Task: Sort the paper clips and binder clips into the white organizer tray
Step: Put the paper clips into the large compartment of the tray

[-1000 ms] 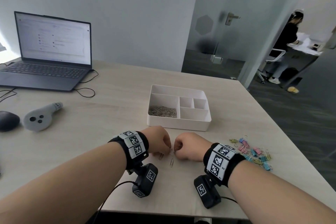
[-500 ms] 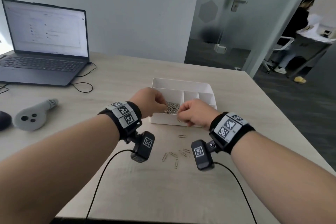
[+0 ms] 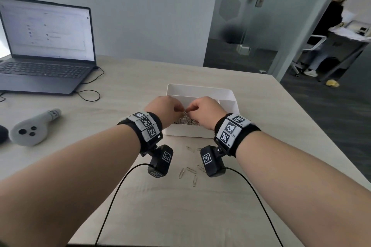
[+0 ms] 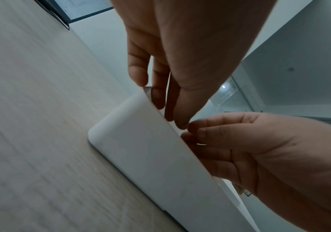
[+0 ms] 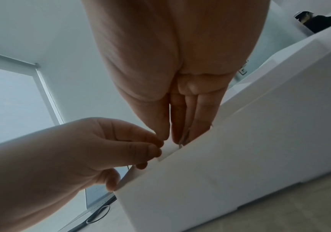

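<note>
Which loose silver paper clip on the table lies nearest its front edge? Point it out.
The silver wire paper clip lowest in the head view; the others lie nearer the white plastic organizer tray.

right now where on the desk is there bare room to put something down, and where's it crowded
Bare desk lies between the laptop and the white organizer tray, and on the near strip below the loose paper clips, crossed only by two thin cables. It is crowded at the tray's near wall, where the left hand and right hand meet over the paper-clip pile.
</note>
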The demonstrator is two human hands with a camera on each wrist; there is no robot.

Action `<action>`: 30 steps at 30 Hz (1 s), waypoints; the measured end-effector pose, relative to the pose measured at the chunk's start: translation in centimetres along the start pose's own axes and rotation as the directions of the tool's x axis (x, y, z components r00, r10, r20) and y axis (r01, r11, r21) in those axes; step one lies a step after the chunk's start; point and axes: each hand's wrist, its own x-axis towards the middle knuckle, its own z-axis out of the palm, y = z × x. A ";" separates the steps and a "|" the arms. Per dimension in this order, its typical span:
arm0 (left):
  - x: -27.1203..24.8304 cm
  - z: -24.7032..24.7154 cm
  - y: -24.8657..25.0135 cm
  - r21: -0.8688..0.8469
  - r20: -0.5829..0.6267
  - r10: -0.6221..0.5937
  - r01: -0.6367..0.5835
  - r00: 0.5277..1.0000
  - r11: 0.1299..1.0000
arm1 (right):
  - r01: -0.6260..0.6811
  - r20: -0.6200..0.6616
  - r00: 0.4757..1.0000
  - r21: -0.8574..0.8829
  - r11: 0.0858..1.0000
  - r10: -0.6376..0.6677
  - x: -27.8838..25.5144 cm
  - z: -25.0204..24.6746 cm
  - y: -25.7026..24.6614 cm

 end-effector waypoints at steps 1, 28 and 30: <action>-0.2 -0.1 0.1 -0.001 0.000 -0.003 0.003 1.000 1.000 | 0.010 0.003 1.000 -0.002 1.000 -0.010 -0.2 0.0 0.0; -9.5 3.9 0.5 0.231 0.371 0.079 -0.174 0.925 0.957 | 0.219 0.358 0.932 -0.448 0.867 -0.050 -11.6 0.1 3.9; -10.0 4.0 0.6 0.225 0.352 0.067 -0.154 0.933 0.962 | 0.186 0.324 0.945 -0.435 0.881 -0.039 -12.0 0.4 3.8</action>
